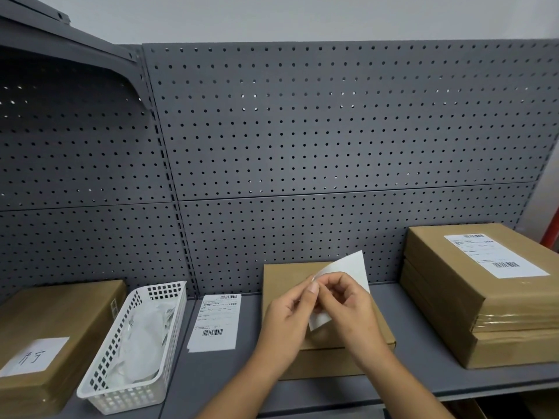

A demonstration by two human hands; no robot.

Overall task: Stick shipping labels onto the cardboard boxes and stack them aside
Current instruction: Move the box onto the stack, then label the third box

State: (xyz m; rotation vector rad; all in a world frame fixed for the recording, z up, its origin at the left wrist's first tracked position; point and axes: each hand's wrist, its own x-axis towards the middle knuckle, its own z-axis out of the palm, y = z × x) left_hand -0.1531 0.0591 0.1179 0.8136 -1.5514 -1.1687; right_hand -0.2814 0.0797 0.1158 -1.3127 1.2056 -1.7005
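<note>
Grey metal shelf [211,376] being backed by pegboard panel [332,131]. Label sheet [348,267] being pinched by both left hand [287,316] and right hand [348,306], above middle cardboard box [281,279]. Labelled box stack [447,285] being supported at right; printed label [216,322], white basket [121,343], another box [60,306] lying left.

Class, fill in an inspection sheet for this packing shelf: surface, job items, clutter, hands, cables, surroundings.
Surface: grey metal shelf, matte.
Job's things: plain box at centre; label sheet, blank side showing, held above it; printed label lying flat to its left; labelled stack on the right.
Clutter: white basket with white contents; box with handwritten note, far left.
Hands: left hand and right hand both pinch the label sheet.
Cables: nothing seen.
Surroundings: grey pegboard behind; pale wall above.
</note>
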